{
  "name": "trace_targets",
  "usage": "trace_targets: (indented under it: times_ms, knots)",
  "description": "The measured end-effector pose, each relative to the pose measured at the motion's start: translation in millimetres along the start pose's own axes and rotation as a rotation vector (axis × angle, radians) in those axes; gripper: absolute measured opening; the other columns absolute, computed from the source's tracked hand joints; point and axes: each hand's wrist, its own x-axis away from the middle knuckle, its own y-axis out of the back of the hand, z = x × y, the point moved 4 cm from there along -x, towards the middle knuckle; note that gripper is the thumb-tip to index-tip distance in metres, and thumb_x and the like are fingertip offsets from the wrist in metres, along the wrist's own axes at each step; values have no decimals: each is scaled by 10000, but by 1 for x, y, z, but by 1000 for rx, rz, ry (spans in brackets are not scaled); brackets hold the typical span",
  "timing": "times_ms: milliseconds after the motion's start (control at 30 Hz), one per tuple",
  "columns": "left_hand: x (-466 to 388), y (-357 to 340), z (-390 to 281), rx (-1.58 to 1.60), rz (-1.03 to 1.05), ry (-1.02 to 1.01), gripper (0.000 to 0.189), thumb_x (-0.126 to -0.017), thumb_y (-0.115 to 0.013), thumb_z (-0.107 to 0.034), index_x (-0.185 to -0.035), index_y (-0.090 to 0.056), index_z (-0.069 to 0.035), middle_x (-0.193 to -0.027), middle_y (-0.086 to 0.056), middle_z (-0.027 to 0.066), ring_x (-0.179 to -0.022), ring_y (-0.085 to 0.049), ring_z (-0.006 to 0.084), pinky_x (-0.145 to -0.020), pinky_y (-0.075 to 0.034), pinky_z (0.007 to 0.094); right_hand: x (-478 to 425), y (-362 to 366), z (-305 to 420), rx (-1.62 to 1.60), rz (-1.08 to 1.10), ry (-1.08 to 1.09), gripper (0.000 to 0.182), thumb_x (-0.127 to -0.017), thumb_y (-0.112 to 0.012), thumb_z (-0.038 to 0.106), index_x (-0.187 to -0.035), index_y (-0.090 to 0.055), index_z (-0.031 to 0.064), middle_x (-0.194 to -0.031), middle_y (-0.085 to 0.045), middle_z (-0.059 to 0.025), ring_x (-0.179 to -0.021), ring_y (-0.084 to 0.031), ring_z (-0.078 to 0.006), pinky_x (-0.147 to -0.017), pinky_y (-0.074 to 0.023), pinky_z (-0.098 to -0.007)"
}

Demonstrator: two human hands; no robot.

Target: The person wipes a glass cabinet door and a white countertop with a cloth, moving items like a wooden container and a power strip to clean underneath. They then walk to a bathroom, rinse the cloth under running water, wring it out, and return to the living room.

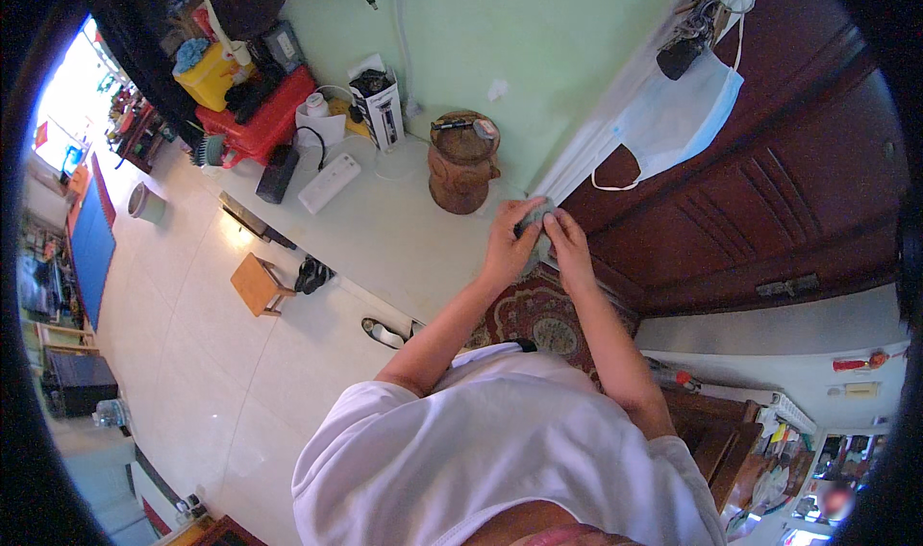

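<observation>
My left hand (510, 237) and my right hand (570, 242) meet over the corner of a pale counter (404, 250). Between their fingertips is a small grey-green object (536, 213) with a dark edge; fingers cover much of it, so its kind cannot be told. To the left of my hands, on the counter, stands a brown lidded jar (458, 178) with a dark pen-like item (453, 125) and another small piece on its lid. A pale blue face mask (681, 117) and a bunch of keys (696, 30) hang up and to the right, by the door frame.
A dark red-brown door (757, 178) is at the right, and a patterned rug (551, 319) lies below my hands. The counter also bears a white power strip (329, 183), a carton (378, 110) and a red case (270, 117). A wooden stool (259, 284) stands on the tiled floor.
</observation>
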Motion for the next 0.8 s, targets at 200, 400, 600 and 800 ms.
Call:
trace_targets:
  times_ms: [200, 400, 600, 800]
  knots:
    - [-69, -15, -18, -395, -320, -213, 513, -827, -563, -1, -1331, -477, -27, -1232, -457, 213, -1105, -495, 366, -912, -437, 433, -27, 20, 1, 39, -281, 407, 356, -922, -608, 137, -1255, -552, 26, -1140, -584, -69, -998, -554, -137, -873, -448, -291]
    - [-74, -62, 33, -738, -80, -95, 699, -787, -553, 31, -1434, -290, 13, -1353, -365, 240, -1213, -428, 441, -959, -456, 442, -40, 34, 13, 129, -349, 539, 419, -867, -604, 10, -1277, -532, 52, -1171, -482, -79, -970, -568, -162, -864, -474, -306]
    - [-60, -62, 51, -580, -172, -32, 698, -774, -527, 65, -1427, -284, 39, -1347, -344, 262, -1196, -422, 451, -952, -453, 457, -25, 29, 7, 169, -277, 457, 391, -861, -578, -17, -1240, -555, 74, -1207, -449, -72, -962, -556, -162, -850, -491, -288]
    - [-91, -66, 26, -676, -287, -98, 678, -807, -481, 69, -1444, -250, 41, -1351, -338, 262, -1222, -394, 441, -968, -434, 448, -29, 32, -6, 312, -271, 557, 389, -827, -585, -43, -1199, -576, 72, -1191, -462, -88, -950, -559, -183, -842, -494, -292]
